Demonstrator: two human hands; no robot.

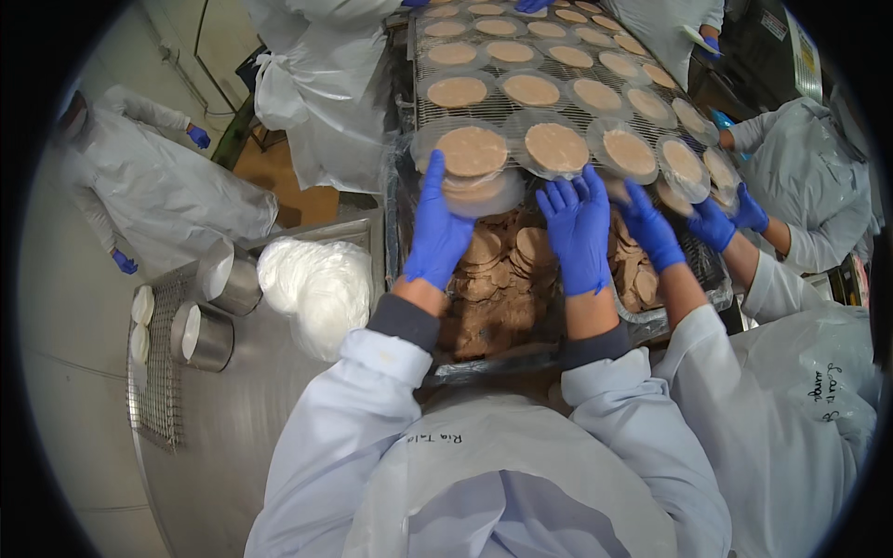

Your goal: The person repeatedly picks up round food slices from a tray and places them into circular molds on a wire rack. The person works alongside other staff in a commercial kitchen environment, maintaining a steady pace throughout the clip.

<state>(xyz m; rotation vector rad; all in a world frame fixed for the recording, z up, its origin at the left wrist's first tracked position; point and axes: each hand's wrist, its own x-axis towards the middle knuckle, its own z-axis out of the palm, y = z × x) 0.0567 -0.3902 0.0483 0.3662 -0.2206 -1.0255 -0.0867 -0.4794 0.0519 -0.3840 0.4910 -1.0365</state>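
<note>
Round pale patties on clear film sheets lie in rows on a wire conveyor belt. At its near end, my blue-gloved left hand [439,231] grips the left edge of a patty [473,151]; a second, blurred patty [474,192] shows just beneath it. My gloved right hand [579,228] is open, palm up, fingers stretched toward the edge of another patty [556,148]. What its fingertips touch is hard to tell. Below both hands, a lined bin [446,372] holds brown meat mass and several loose patties [532,245].
Close on my right, a co-worker's gloved hands [651,228] reach to the belt end. Another person [805,186] works beyond. On the left stand a steel table [251,418], white plastic bags [321,288], steel pots [203,337] and a wire rack [153,381]. More people stand beside the belt.
</note>
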